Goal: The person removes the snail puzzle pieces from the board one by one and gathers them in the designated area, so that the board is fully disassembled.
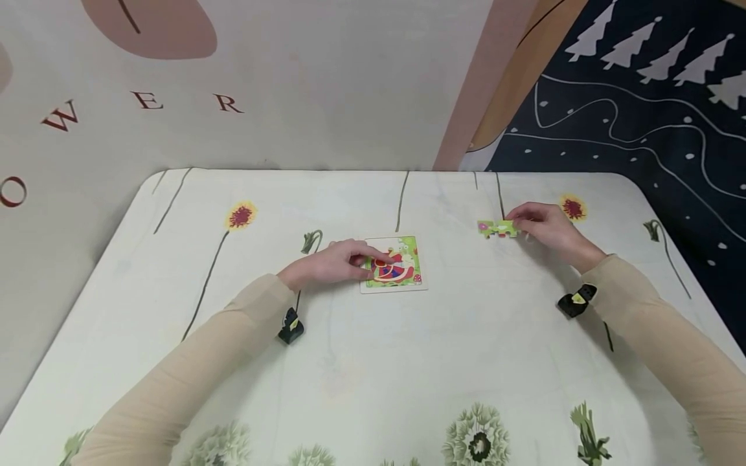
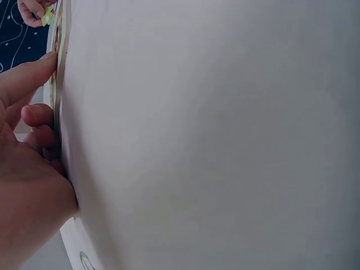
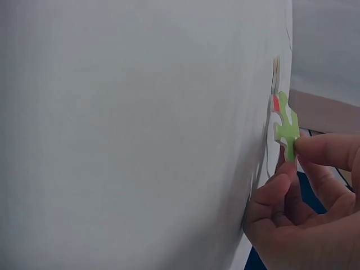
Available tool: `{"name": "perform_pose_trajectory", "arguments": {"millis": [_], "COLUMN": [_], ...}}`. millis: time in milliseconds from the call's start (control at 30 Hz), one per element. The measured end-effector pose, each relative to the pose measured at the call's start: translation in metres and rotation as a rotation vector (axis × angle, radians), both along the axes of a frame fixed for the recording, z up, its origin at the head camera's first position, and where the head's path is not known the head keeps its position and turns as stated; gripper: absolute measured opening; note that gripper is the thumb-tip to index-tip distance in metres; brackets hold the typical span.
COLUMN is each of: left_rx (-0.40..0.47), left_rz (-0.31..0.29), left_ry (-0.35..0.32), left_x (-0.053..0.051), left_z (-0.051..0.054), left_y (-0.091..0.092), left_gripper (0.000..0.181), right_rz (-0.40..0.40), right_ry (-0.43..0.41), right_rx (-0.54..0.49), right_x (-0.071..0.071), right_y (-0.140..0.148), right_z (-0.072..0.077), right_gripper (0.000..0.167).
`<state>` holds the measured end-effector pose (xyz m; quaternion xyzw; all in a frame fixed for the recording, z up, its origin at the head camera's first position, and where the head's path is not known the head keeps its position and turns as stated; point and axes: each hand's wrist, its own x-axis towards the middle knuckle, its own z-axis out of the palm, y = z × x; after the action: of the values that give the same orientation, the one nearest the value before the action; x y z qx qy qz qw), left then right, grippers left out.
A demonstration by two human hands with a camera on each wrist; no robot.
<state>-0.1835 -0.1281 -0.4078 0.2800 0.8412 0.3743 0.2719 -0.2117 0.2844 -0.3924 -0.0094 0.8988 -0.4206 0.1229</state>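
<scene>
A square picture puzzle (image 1: 408, 278) with a pale border lies on the table, its picture red, blue and green. My left hand (image 1: 344, 261) rests over its left side. One finger is stretched out across the picture, and the other fingers are bent near the left edge. In the left wrist view the puzzle (image 2: 58, 39) shows only edge-on beside the left hand (image 2: 28, 152). To the right, my right hand (image 1: 550, 230) pinches a green puzzle piece (image 1: 495, 228) by its end. In the right wrist view, thumb and fingers hold that notched piece (image 3: 287, 132) just above the cloth.
A white cloth (image 1: 373, 362) printed with flowers and stems covers the table. Behind it hangs a pale backdrop (image 1: 326, 97) with letters. A dark blue part with white trees (image 1: 635, 123) is at the right. Each wrist carries a small black camera (image 1: 577, 301).
</scene>
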Motion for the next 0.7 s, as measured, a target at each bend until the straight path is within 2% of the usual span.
{"name": "perform_pose_trajectory", "arguments": {"millis": [200, 433, 700], "left_rx": [0.009, 0.016, 0.010], "left_rz": [0.016, 0.020, 0.014], "left_ry": [-0.020, -0.032, -0.018], "left_x": [0.0012, 0.0008, 0.0007], "left_z": [0.0014, 0.0003, 0.0008], "left_y": [0.0002, -0.0003, 0.0003], "left_gripper": [0.043, 0.043, 0.043], "right_rz": [0.008, 0.011, 0.023], "right_ry": [0.023, 0.004, -0.001], "right_rx": [0.003, 0.038, 0.079], "right_x": [-0.0017, -0.0031, -0.0061], "right_y": [0.0026, 0.0038, 0.0044], "right_z": [-0.0024, -0.0037, -0.0052], "right_gripper": [0.029, 0.031, 0.031]}}
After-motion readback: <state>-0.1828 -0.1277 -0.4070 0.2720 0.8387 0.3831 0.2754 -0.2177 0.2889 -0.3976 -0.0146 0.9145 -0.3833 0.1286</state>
